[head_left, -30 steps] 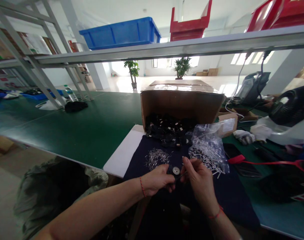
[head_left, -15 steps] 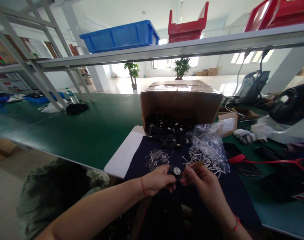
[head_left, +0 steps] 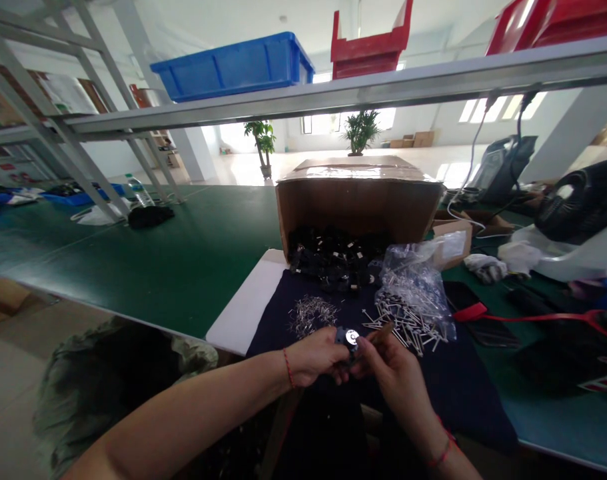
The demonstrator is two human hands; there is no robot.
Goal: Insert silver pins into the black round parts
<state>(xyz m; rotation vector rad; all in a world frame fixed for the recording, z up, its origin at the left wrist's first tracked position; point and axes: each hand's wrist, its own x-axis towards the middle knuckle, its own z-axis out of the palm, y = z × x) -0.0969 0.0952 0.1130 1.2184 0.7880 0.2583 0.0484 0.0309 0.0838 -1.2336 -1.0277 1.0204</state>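
Currently held: a black round part with a silver metal disc on its face, located just above a navy cloth.
Left hand: pinched the part, with thumb and fingers pressed together on it.
Right hand: fingers closed on a slim brown stick; whether its tip touched the part could not be told.
Step in hand: both hands worked close together on the part.
Cloth: bore a small pile of thin metal pins and, nearer the right hand, a clear plastic bag of black-headed pins.
Behind: a cardboard box lay open toward the cloth, spilling a heap of black parts.
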